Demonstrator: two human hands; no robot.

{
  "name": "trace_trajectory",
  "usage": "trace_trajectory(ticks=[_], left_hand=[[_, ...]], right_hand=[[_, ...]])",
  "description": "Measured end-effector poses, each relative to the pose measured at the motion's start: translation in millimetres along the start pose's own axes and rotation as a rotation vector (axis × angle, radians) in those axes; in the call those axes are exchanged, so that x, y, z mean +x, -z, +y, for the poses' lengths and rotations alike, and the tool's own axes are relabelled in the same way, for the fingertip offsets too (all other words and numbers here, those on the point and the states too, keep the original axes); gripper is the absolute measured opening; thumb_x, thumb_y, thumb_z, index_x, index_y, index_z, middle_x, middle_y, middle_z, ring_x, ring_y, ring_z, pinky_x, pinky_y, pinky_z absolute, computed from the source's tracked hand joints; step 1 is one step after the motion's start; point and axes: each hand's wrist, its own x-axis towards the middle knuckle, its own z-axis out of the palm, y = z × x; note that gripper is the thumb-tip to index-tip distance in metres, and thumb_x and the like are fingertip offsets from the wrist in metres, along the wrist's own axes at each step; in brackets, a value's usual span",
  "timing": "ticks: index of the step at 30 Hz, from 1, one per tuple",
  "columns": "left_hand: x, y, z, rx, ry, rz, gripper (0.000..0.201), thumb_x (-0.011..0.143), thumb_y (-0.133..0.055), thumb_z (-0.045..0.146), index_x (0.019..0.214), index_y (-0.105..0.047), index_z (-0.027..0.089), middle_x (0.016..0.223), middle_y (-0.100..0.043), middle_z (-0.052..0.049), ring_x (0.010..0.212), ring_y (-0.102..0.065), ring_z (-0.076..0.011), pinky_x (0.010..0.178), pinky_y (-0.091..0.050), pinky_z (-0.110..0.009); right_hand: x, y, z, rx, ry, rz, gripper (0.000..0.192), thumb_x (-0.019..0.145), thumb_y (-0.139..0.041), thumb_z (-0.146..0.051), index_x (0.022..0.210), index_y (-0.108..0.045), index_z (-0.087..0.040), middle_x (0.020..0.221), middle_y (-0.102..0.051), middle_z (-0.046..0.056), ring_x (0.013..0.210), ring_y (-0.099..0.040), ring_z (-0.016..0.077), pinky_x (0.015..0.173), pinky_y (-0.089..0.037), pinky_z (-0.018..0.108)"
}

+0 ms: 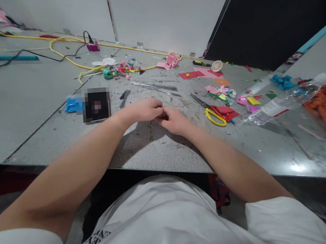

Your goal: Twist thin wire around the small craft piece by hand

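Left of the scissors [209, 106], the left hand [147, 110] and right hand [176, 121] meet low over the tabletop [165, 153], fingers curled and tips together; whether they pinch anything small, I cannot tell. The wires [160, 88] lie to the left of the scissors and farther back, just beyond the hands. Well left of the scissors are a black device [101, 102] and a blue packet [73, 105]. A clear bottle [276, 107] lies on its side, right of the scissors.
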Motion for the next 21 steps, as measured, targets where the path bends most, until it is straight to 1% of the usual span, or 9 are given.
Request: trace_trajectory(ticks=[3, 6, 9, 13, 18, 21], left_hand=[[0.6, -0.2, -1.1, -0.026, 0.003, 0.000, 0.015, 0.083, -0.055, 0.032, 0.082, -0.067, 0.022, 0.085, -0.073, -0.006, 0.081, -0.065, -0.0233, 0.072, -0.044, -0.034], [1.6, -0.3, -2.2, -0.049, 0.017, 0.005, 0.013, 0.082, -0.057, 0.031, 0.081, -0.067, 0.022, 0.083, -0.073, -0.006, 0.079, -0.065, -0.0232, 0.071, -0.043, -0.034], [1.9, -0.2, -3.0, -0.087, 0.022, 0.004, 0.014, 0.084, -0.057, 0.031, 0.082, -0.067, 0.022, 0.083, -0.073, -0.005, 0.079, -0.065, -0.0224, 0.071, -0.044, -0.034], [2.1, 0.1, -5.5, -0.191, 0.018, 0.020, 0.014, 0.084, -0.059, 0.029, 0.087, -0.071, 0.022, 0.083, -0.073, -0.004, 0.078, -0.066, -0.0214, 0.070, -0.046, -0.033], [4.9, 1.0, -10.5, -0.330, -0.031, 0.099, 0.007, 0.085, -0.062, 0.024, 0.082, -0.068, 0.021, 0.077, -0.071, -0.003, 0.073, -0.064, -0.0182, 0.067, -0.046, -0.031], [6.6, 1.1, -11.3, -0.374, -0.054, 0.131, 0.008, 0.086, -0.065, 0.020, 0.078, -0.067, 0.021, 0.073, -0.069, -0.003, 0.070, -0.064, -0.0166, 0.067, -0.047, -0.030]], right_hand=[[0.2, -1.2, 1.0, 0.006, -0.012, 0.004, 0.010, 0.095, -0.069, -0.030, 0.102, -0.069, -0.022, 0.098, -0.077, 0.007, 0.092, -0.069, 0.0250, 0.086, -0.054, 0.041], [0.2, -1.5, 0.6, 0.025, -0.029, 0.012, 0.014, 0.096, -0.069, -0.033, 0.103, -0.070, -0.022, 0.098, -0.076, 0.008, 0.091, -0.068, 0.0248, 0.086, -0.053, 0.041], [0.3, -0.4, -1.2, 0.043, -0.036, 0.024, 0.015, 0.096, -0.068, -0.036, 0.098, -0.068, -0.021, 0.096, -0.074, 0.008, 0.090, -0.067, 0.0245, 0.084, -0.052, 0.040], [0.8, 1.1, -2.9, 0.072, -0.033, 0.050, 0.018, 0.095, -0.065, -0.040, 0.091, -0.062, -0.022, 0.092, -0.072, 0.006, 0.084, -0.063, 0.0223, 0.079, -0.047, 0.038], [0.2, 2.3, -3.4, 0.126, 0.022, 0.069, 0.023, 0.096, -0.062, -0.044, 0.086, -0.056, -0.024, 0.082, -0.064, 0.002, 0.076, -0.055, 0.0192, 0.073, -0.041, 0.036], [-0.5, 2.8, -4.0, 0.134, 0.035, 0.060, 0.029, 0.100, -0.059, -0.047, 0.082, -0.054, -0.024, 0.075, -0.060, 0.000, 0.072, -0.051, 0.0183, 0.070, -0.036, 0.036]])
